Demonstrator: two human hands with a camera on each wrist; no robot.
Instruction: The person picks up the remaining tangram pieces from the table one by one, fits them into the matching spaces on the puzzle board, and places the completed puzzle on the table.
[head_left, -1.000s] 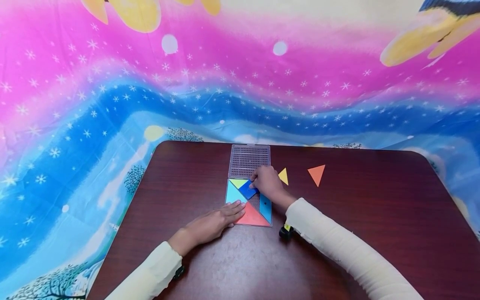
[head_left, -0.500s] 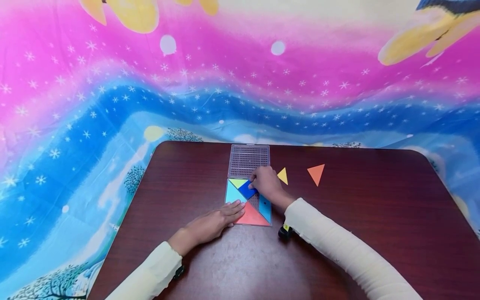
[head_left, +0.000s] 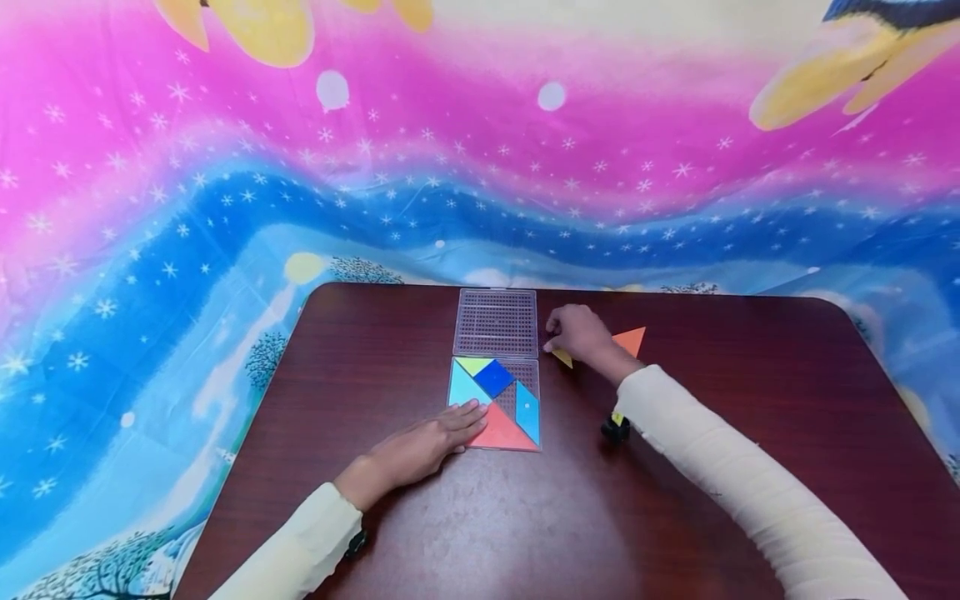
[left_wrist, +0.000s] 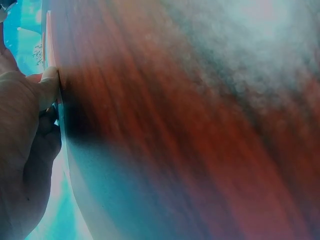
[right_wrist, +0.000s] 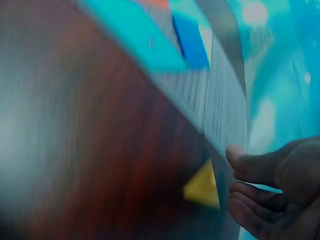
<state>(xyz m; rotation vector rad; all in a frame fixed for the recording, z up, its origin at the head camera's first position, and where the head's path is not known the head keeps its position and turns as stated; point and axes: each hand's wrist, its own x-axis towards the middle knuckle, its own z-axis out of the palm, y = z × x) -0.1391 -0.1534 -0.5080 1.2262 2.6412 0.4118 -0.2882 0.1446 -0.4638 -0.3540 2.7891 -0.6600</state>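
Observation:
In the head view, my left hand [head_left: 420, 450] lies with extended fingers across the lower left of the plastic tangram case [head_left: 527, 371], touching the coral triangle [head_left: 508, 432] and the light cyan triangle [head_left: 463, 388]. A dark blue square [head_left: 493, 378], a lime triangle [head_left: 474, 365] and a blue parallelogram [head_left: 528, 412] also lie in the case. My right hand [head_left: 581, 336] hovers over a small yellow triangle [head_left: 563, 358], partly covering it. The right wrist view shows that yellow triangle [right_wrist: 204, 187] on the table, apart from the loosely bent thumb and fingers [right_wrist: 255, 167].
The case's gridded lid [head_left: 497, 323] lies unfolded behind it. An orange triangle [head_left: 630, 340] on the brown table [head_left: 712, 350] is partly behind my right wrist. A printed cloth [head_left: 480, 150] hangs along the table's far edge.
My right hand has left the dark blue square, which stays in the case, and moved right to the yellow triangle. My left hand keeps its place.

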